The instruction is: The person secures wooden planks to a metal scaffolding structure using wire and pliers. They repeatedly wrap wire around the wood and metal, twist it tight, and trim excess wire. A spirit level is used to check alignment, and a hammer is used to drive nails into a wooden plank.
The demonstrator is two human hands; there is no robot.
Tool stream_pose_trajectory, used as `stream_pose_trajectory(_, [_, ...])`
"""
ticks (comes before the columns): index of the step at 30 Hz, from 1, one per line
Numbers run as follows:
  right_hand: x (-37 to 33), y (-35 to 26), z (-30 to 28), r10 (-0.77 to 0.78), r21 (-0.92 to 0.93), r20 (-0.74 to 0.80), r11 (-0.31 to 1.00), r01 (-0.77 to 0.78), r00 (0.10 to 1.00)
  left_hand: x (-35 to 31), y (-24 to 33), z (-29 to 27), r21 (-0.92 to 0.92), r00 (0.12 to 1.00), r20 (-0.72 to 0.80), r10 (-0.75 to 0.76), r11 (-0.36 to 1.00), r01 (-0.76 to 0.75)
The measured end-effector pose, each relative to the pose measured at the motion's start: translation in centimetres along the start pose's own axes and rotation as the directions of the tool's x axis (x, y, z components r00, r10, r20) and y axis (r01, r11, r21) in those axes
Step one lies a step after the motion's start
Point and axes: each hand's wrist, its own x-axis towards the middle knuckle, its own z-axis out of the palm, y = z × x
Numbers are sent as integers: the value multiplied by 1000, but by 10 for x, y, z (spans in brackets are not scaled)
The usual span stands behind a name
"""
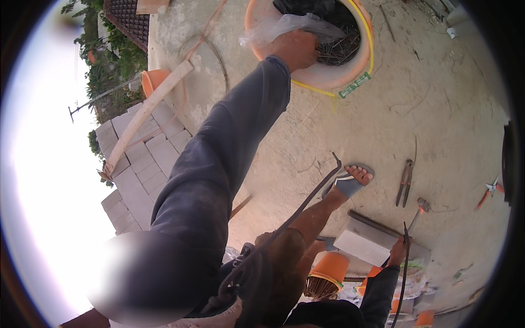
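My left hand (298, 50) reaches far forward to an orange tub (317, 75) with a yellow rim band. Its fingers are closed at a crumpled clear plastic bag (314, 24); the fingertips are partly hidden. Beside the hand, many thin dark nails (340, 48) lie in the tub, next to black plastic (309, 6). Low on the right, my right hand (400, 252) is closed round the handle of a hammer (423, 205), its head pointing away from me. A pale block (363, 238) with a dark bar along its edge lies beside that hand.
Pincers (405, 183) and red-handled pliers (488, 194) lie on the concrete floor (437, 136). My sandalled foot (355, 177) is near the block. Orange buckets (331, 267) stand at the lower edge; stacked grey blocks (145, 158) and a wooden plank (147, 112) are at left. Dark cords hang across the view.
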Motion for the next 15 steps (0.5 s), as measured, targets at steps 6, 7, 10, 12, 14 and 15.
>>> stream_pose_trajectory(6, [-12, -67, 9, 170, -29, 105, 985, -167, 980, 29, 46, 18, -166, 985, -105, 135, 975, -151])
stream_pose_trajectory(7, [-12, -75, 8, 229, -56, 146, 973, -223, 962, 36, 47, 22, -160, 987, -104, 124, 977, -140])
stream_pose_trajectory(10, [6, -15, 7, 108, -110, 104, 989, -97, 989, 53, 54, 38, -121, 994, -77, 81, 989, -90])
stream_pose_trajectory(12, [5, -7, 11, 107, -63, 99, 993, -101, 989, 49, 56, 34, -21, 992, -60, 112, 993, -113])
stream_pose_trajectory(14, [2, -25, 21, 172, -44, 124, 985, -168, 977, 43, 51, 25, 78, 993, 1, 118, 990, -118])
stream_pose_trajectory(15, [-4, -57, 24, 238, -54, 154, 971, -232, 959, 39, 47, 20, 127, 993, 55, 102, 986, -109])
